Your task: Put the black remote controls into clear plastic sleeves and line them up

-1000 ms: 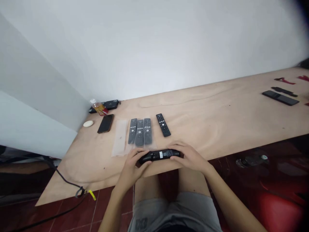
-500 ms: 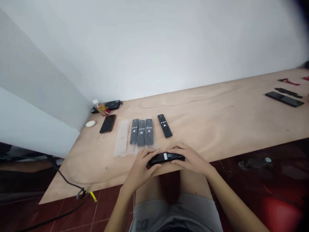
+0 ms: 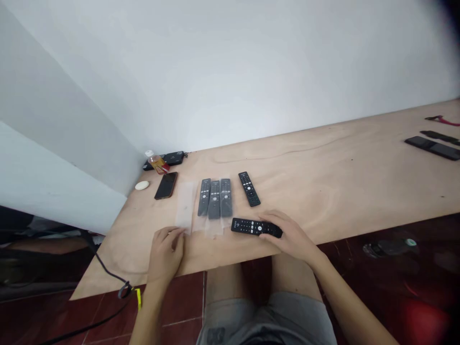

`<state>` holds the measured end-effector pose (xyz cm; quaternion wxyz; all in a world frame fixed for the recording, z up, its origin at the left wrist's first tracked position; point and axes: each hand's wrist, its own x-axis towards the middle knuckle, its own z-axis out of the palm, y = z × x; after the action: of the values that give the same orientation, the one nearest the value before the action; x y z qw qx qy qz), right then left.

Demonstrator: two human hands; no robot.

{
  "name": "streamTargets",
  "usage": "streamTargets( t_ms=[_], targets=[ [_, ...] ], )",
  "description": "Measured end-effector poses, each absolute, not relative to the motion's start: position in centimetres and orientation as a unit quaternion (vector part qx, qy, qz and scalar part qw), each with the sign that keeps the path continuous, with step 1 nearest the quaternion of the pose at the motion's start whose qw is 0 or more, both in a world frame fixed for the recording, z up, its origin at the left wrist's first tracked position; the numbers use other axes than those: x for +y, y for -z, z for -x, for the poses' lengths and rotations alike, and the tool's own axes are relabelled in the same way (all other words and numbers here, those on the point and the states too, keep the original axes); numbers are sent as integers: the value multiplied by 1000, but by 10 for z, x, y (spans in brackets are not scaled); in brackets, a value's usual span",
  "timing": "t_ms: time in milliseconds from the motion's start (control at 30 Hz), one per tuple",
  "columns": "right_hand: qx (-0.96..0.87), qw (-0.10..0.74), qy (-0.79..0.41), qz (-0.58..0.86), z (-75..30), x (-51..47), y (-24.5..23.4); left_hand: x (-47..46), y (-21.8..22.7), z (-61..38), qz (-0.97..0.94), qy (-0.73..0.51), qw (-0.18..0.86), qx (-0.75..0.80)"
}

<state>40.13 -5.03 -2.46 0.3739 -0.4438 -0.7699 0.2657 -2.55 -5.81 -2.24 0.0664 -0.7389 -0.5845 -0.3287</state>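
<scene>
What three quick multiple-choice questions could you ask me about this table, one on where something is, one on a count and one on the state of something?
1. Where does the smartphone lie on the plywood table?
A) left of the sleeved remote controls
B) right of them
C) on the floor

2. How many remote controls lie in clear plastic sleeves?
A) two
B) three
C) five

3. What state is the black remote control under the right hand in?
A) out of any sleeve, buttons up
B) sealed in a sleeve
C) standing on end

Answers:
1. A, the phone lies to the left of that row.
2. B, three lie side by side in their sleeves.
3. A, its bare buttons face up on the table.
</scene>
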Motion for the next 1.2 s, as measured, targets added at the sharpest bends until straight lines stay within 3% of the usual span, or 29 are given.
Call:
streamTargets(
  t_ms=[133, 333, 600, 933, 1200],
  targets=[
    [-800, 333, -266, 424, -400, -52, 15, -69, 15, -11, 711, 385, 6, -588],
    [-794, 365, -339, 347, -405, -53, 9, -81, 10, -78, 708, 422, -96, -558],
    [-798, 358, -327, 358, -405, -52, 7, -88, 14, -128, 712, 464, -139, -508],
    [-799, 362, -319, 359, -404, -51, 5, -80, -2, -95, 850, 269, -111, -440],
    [-799, 369, -323, 347, -402, -52, 2, -58, -2, -86, 863, 282, -156, -389]
  ],
)
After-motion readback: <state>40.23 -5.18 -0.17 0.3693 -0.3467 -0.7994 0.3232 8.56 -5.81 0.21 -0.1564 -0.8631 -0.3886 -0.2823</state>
